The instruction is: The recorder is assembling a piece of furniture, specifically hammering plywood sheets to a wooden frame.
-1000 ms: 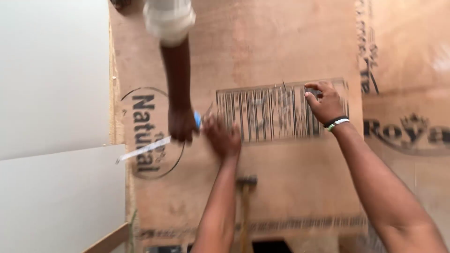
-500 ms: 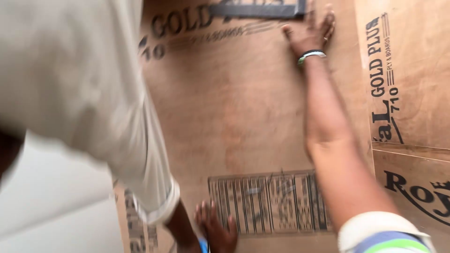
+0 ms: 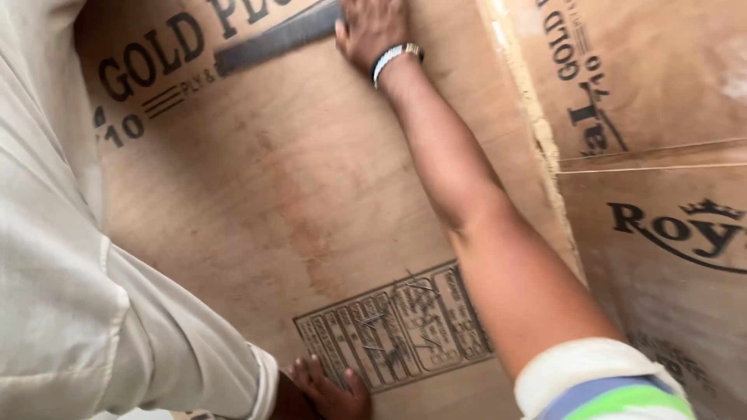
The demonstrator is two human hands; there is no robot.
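My right hand (image 3: 373, 31), with a pale band on its wrist, reaches far up the brown plywood sheet (image 3: 296, 194) and touches the right end of a dark flat bar (image 3: 272, 39). The frame's top edge cuts off its fingers. My left hand (image 3: 331, 389) lies flat on the sheet at the bottom edge, fingers apart and holding nothing. It is at the lower left corner of a printed rectangular stamp (image 3: 397, 327). A few thin nails (image 3: 373, 319) lie loose on that stamp.
A co-worker in a white shirt (image 3: 70, 295) fills the left side, their cuff (image 3: 261, 381) right beside my left hand. A second plywood sheet (image 3: 661, 155) overlaps on the right, with a rough pale edge (image 3: 529, 101) between the two.
The view has swung upward and closer. My right hand left the stamp and reached up to the dark bar's end. The co-worker's shirt now covers the left side.
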